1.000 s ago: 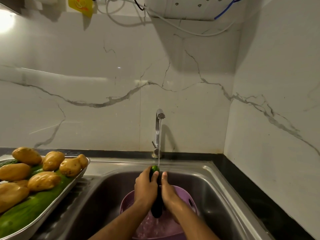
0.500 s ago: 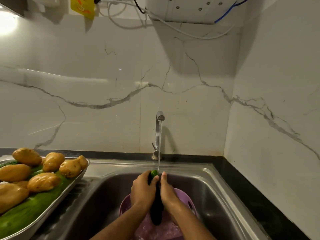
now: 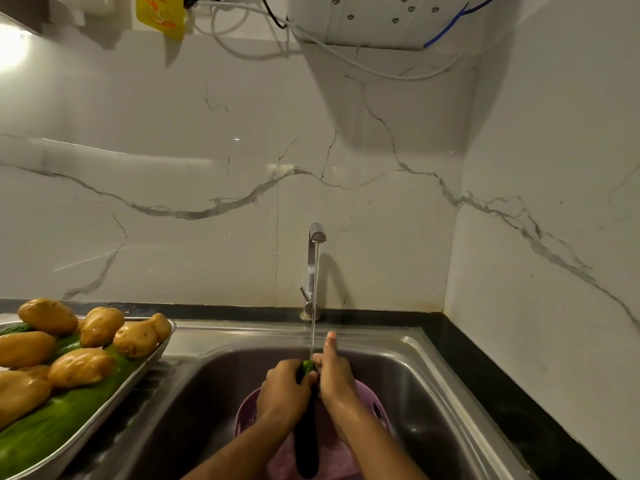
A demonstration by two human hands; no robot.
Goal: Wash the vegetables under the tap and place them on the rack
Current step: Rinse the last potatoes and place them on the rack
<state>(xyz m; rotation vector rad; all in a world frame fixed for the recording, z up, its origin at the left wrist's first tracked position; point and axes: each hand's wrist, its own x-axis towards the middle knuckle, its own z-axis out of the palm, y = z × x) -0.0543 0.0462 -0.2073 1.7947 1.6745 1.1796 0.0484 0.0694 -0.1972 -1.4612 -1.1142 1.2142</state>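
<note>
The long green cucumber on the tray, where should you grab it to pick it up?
Probably near its bare lower end, coming from above with fingers wrapped across its width. The long green cucumber lies flat along the steel tray, and potatoes sit piled over its far half, so only that near stretch is free to grip.

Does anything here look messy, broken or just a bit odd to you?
Nothing looks spilled or broken. The one oddity is the steel tray on the left: it sits tilted, its near end lower, piled with potatoes over a long green gourd. Loose cables also dangle on the wall above the running tap.
</note>
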